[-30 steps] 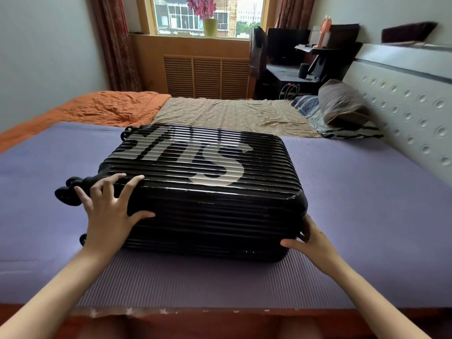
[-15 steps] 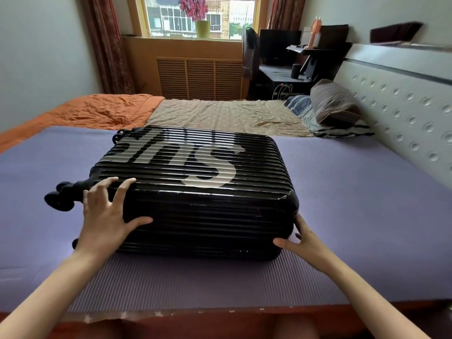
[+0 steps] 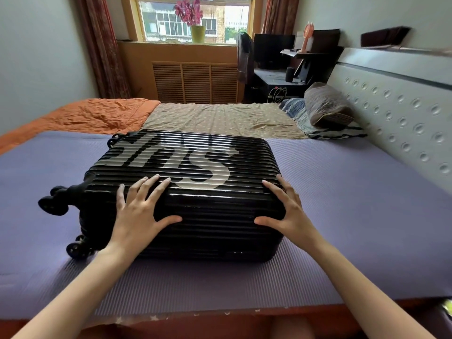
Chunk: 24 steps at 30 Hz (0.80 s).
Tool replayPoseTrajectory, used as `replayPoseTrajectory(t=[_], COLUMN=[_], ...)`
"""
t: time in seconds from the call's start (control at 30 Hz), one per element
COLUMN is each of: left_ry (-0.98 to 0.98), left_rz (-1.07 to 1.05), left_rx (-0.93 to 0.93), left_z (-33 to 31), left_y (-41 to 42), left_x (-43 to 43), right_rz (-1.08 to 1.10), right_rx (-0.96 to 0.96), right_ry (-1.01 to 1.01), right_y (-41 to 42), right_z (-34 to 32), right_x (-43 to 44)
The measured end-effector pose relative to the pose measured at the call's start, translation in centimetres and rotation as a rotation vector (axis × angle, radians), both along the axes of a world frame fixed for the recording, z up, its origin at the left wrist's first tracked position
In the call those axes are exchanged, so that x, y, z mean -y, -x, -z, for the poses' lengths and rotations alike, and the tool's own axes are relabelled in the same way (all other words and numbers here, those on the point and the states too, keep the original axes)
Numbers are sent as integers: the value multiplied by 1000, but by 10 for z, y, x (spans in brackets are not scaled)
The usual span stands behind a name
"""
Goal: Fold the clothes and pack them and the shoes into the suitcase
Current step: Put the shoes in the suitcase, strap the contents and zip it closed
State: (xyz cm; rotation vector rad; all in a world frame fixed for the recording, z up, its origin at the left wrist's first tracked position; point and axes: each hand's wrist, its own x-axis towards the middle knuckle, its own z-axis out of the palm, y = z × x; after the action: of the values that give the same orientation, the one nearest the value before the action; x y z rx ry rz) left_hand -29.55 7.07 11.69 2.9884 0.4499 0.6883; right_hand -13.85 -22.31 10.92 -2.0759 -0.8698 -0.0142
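Plainly closed suitcase (image 3: 215, 216); interior hidden, lettering (image 3: 208, 167) partial.

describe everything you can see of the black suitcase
The black suitcase is a hard, glossy shell with horizontal ribs and large white lettering across its upper face. It lies flat and closed on the purple mat, its wheels pointing left. The left hand and right hand rest on its near top edge, fingers spread, thumbs on the near side.
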Motion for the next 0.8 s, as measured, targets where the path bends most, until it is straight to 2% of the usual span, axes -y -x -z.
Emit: replayPoseTrajectory(t=[0.1, 0.2, 0.33, 0.43, 0.53, 0.67, 0.8], left_ry=[-2, 59, 165, 280, 358, 360, 221], left_rz=[-1, 0, -2, 116, 253, 296, 262], left_rx=[-7, 69, 184, 187, 81, -125, -294], left_z=[4, -2, -33, -53, -68, -82, -79], left_y=[3, 2, -19, -53, -110, -207, -297], left_x=[0, 0, 8, 17, 29, 45, 46], right_rz=[-2, -1, 56, -1, -30, -57, -58], right_rx=[-3, -37, -91, -179, -240, -241, -211], right_ry=[-7, -5, -150, -251, -211, -130, 5], right_y=[1, 0, -20, -51, -91, -159, -233], right_z=[3, -2, -17, -30, -43, -57, -60], right_x=[1, 1, -4, -11, -21, -44, -70])
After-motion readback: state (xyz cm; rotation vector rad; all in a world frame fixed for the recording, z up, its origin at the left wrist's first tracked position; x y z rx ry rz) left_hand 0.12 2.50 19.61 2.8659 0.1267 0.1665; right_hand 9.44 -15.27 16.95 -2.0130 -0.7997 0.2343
